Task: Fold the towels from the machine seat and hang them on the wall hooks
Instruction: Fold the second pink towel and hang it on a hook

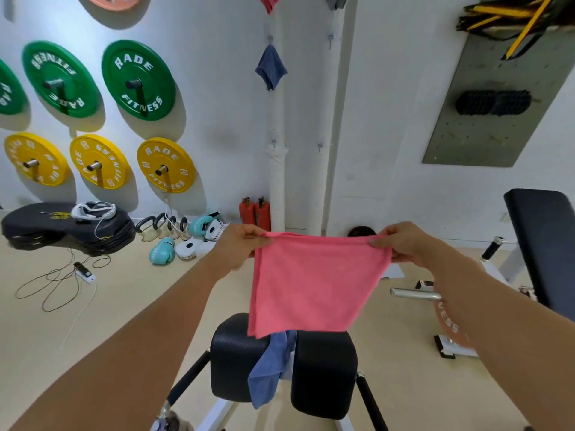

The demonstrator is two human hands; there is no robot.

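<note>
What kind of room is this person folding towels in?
Most likely a gym or fitness studio. Green weight plates and yellow weight plates marked "Rade Fitness" hang on wall pegs, boxing gloves lie on the floor, and a black padded machine seat stands below the pink towel.

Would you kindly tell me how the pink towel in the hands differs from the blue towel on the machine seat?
The pink towel is held up in the air, while the blue towel droops between the seat pads. The pink towel is stretched flat, pinched at its top corners by the left hand and right hand; the blue towel is crumpled and untouched. Both are plain cloth towels, neither yet on a wall hook.
</note>
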